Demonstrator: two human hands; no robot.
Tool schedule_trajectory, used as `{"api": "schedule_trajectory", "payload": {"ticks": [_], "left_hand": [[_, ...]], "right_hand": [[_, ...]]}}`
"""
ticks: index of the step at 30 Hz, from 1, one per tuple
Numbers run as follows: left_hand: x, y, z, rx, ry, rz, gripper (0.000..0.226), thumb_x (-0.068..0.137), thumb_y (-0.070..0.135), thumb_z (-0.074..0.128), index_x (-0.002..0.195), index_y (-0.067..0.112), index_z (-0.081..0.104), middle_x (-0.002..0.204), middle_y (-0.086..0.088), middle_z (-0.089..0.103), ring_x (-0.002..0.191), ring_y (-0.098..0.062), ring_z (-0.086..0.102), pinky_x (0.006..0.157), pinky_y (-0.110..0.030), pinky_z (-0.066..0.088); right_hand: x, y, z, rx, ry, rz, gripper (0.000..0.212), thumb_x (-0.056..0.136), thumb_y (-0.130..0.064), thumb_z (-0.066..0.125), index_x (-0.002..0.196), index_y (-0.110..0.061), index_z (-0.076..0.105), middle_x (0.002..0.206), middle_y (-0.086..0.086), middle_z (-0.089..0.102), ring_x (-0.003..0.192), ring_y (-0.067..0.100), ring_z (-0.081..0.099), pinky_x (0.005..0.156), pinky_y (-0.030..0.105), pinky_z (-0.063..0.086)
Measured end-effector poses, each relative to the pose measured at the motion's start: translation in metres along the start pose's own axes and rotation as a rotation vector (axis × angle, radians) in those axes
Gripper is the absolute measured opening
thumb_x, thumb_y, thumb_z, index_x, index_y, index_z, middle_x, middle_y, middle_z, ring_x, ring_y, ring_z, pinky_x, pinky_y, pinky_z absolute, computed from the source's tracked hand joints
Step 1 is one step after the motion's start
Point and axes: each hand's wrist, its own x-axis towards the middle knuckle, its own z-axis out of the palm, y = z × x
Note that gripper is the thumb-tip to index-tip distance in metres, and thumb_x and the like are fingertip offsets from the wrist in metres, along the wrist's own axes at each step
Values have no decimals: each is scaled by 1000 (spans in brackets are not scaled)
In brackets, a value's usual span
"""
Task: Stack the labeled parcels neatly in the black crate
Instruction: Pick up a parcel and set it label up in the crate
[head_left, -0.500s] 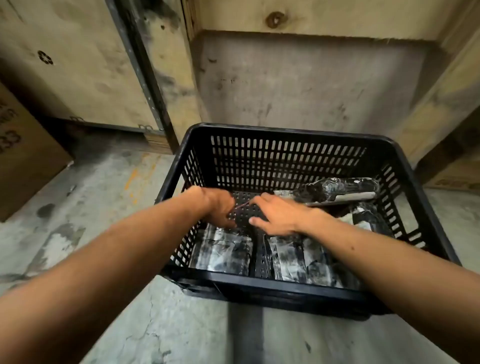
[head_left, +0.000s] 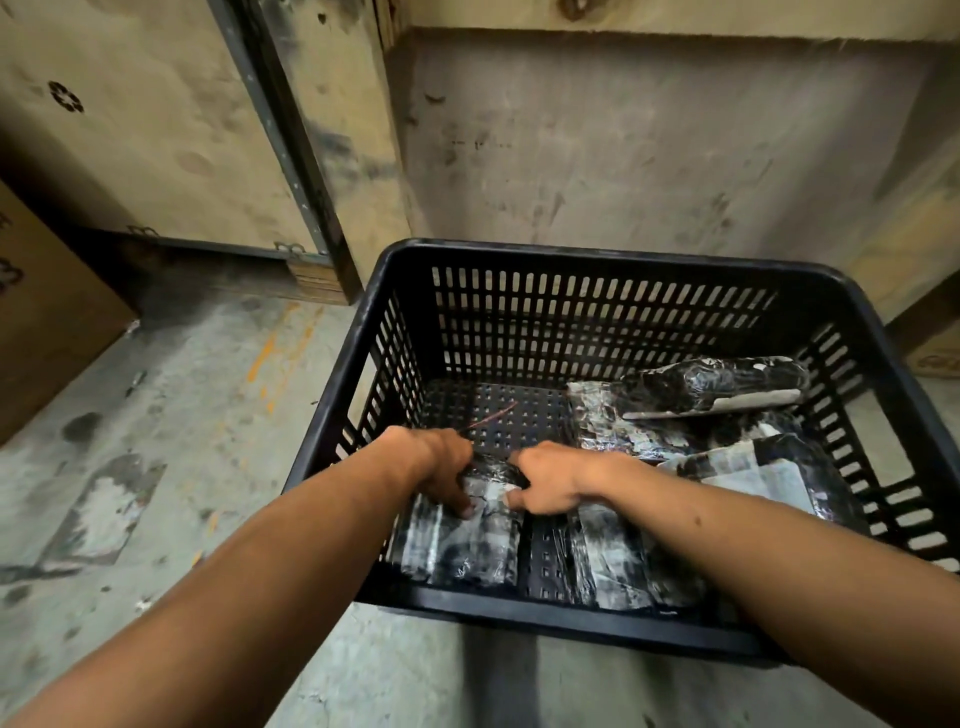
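On a stained concrete floor (head_left: 171, 415) before plywood walls sits the crate (head_left: 597, 631). Low in the frame's centre, the left hand (head_left: 441, 473) and right hand (head_left: 550, 480) each curl fingers around the far end of one wrapped parcel (head_left: 467, 540) lying at the crate's lower-left corner. Another parcel (head_left: 613, 566) lies beside it; more are heaped at the right (head_left: 717, 384). The glossy wrap looks slippery: an uneven pull could skew the parcel against its neighbour.

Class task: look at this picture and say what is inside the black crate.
Several plastic-wrapped parcels lie inside the black crate; both hands grip one parcel at front left. Anything beneath the parcels is covered.
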Motion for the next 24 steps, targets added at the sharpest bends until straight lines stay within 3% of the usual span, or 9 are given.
{"api": "schedule_trajectory", "payload": {"ticks": [3, 5, 8, 10, 13, 14, 17, 21, 24], "left_hand": [[-2, -5, -2, -67, -1, -22, 62, 73, 55, 84, 119, 19, 63, 120, -1, 67, 107, -24, 63, 99, -36, 50], [-3, -4, -5, -99, 11, -22, 63, 68, 52, 89, 117, 21, 64, 115, 1, 68, 104, -23, 63, 99, -36, 50], [-9, -5, -11, -151, 47, -13, 60, 64, 44, 93, 114, 23, 68, 94, 10, 62, 94, -18, 61, 90, -29, 48], [-14, -9, -16, -187, 83, -13, 54, 68, 38, 92, 114, 20, 72, 90, 12, 61, 95, -17, 62, 87, -28, 47], [-23, -13, -22, -294, 140, -9, 43, 75, 24, 88, 115, 21, 74, 103, 8, 70, 103, -18, 65, 96, -34, 52], [-27, -12, -23, -342, 161, -8, 41, 75, 20, 88, 113, 21, 74, 106, 6, 70, 102, -18, 64, 96, -35, 52], [-33, -9, -24, -478, 230, -2, 32, 74, 9, 87, 94, 19, 64, 94, 3, 68, 90, -18, 63, 74, -30, 52], [-38, -9, -23, -536, 254, 12, 23, 84, 8, 79, 82, 18, 58, 85, 3, 66, 75, -13, 64, 54, -19, 50], [-43, -3, -22, -502, 228, 34, 21, 85, 28, 80, 89, 20, 61, 100, -1, 65, 89, -18, 64, 74, -28, 57]], "right_hand": [[2, 3, 0, 73, 26, 4, 69, 94, -54, 65, 142, -7, 51, 139, 14, 60, 117, 30, 62, 101, 41, 54], [0, 3, -3, 150, 40, 5, 77, 91, -53, 70, 150, -11, 43, 150, 12, 52, 127, 29, 56, 102, 35, 47], [-4, 5, -5, 232, 58, -8, 78, 89, -52, 74, 149, -15, 42, 149, 8, 51, 115, 20, 52, 96, 32, 42], [-9, 6, -6, 325, 97, -19, 67, 88, -48, 76, 140, -17, 48, 139, 6, 55, 110, 17, 53, 98, 34, 46], [-17, 10, -11, 503, 137, -40, 34, 89, -40, 77, 112, -25, 58, 111, -3, 61, 96, 15, 58, 84, 31, 48], [-20, 10, -13, 539, 146, -37, 27, 89, -39, 77, 105, -26, 59, 108, -4, 61, 100, 18, 60, 88, 35, 49], [-24, 8, -17, 604, 189, 2, 18, 91, -32, 77, 99, -20, 67, 120, 0, 64, 119, 26, 61, 109, 51, 46], [-26, 6, -25, 665, 221, 49, 11, 95, -24, 74, 91, -14, 69, 102, -3, 68, 98, 24, 75, 90, 43, 62], [-29, 10, -36, 775, 256, 135, 27, 96, -17, 71, 107, 7, 69, 118, 15, 70, 91, 32, 78, 90, 48, 62]]}}
